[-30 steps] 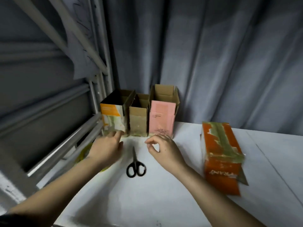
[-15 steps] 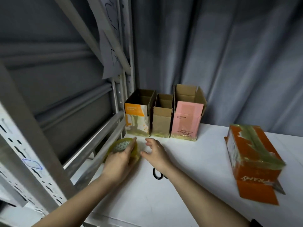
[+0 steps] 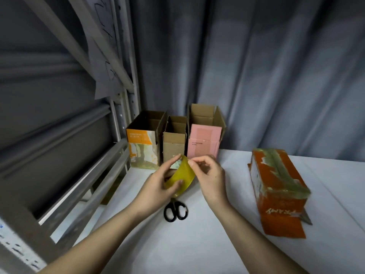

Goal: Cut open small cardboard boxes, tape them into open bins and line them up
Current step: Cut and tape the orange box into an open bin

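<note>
White worktop (image 3: pixel 217 244) under my fingers, metal shelving frame (image 3: pixel 122 119) off to their left, grey curtain (image 3: pixel 276 76) hanging beyond them. Well to the right of my right hand lies the orange box (image 3: pixel 276 186), on its side, taped over and not yet cut open, so that one is waiting. Just past my fingertips, against the curtain, three open bins stand touching side by side: the orange-and-white bin (image 3: pixel 143 149), the plain brown bin (image 3: pixel 174 143), the pink bin (image 3: pixel 204 143). Now the hands: my left hand (image 3: pixel 156 188) grips the yellow tape roll (image 3: pixel 180 178) above the worktop, thumb on the outer band and fingers curled round the far side. My right hand (image 3: pixel 209 175) has its thumb and forefinger pressed together at the roll's top edge, pinching at what I judge is the loose tape end; I can't tell whether it has lifted. Directly beneath both hands, handles toward me, sit the black scissors (image 3: pixel 175 211), blades hidden behind the roll. To do this well, I'd hold the roll steady in the left, work a nail under the end, then peel slowly and straight so the strip doesn't split or fold onto itself, and keep the scissors within easy reach for the cut.
</note>
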